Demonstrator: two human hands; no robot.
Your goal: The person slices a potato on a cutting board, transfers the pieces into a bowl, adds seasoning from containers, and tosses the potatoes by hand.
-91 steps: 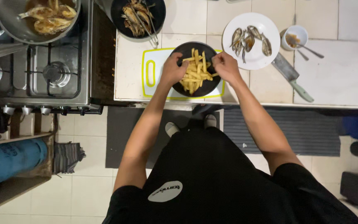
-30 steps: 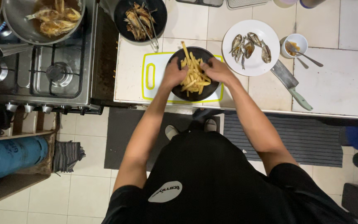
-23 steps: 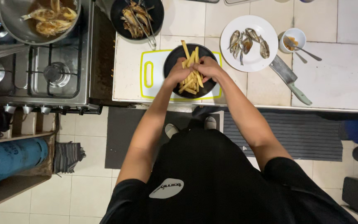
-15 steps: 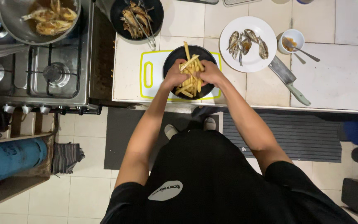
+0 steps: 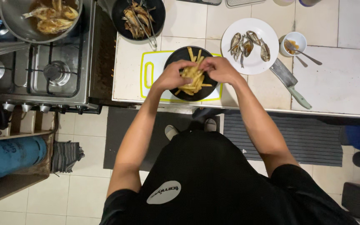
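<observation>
Head view, looking straight down: both hands meet over a black plate [image 5: 176, 58] of fries [image 5: 193, 79] that sits on a white cutting board [image 5: 151, 75] with a green rim, on the tiled counter [image 5: 338, 79]. The left hand [image 5: 172, 75] and the right hand [image 5: 217, 68] are curled in toward each other, fingers pinching a bunch of fries between them; the fingertips themselves are hidden by the knuckles, so how many fries each hand holds is hard to make out. Much of the plate and the board lies under the hands. Just right of them stands a white plate [image 5: 253, 62] with small fish, then a small cup [image 5: 293, 43] with a spoon, and a cleaver [image 5: 290, 81] near the counter edge. A black pan [image 5: 157, 21] of fried fish sits above the board, cut off at the top, as is the pan on the stove [image 5: 59, 75] at left
</observation>
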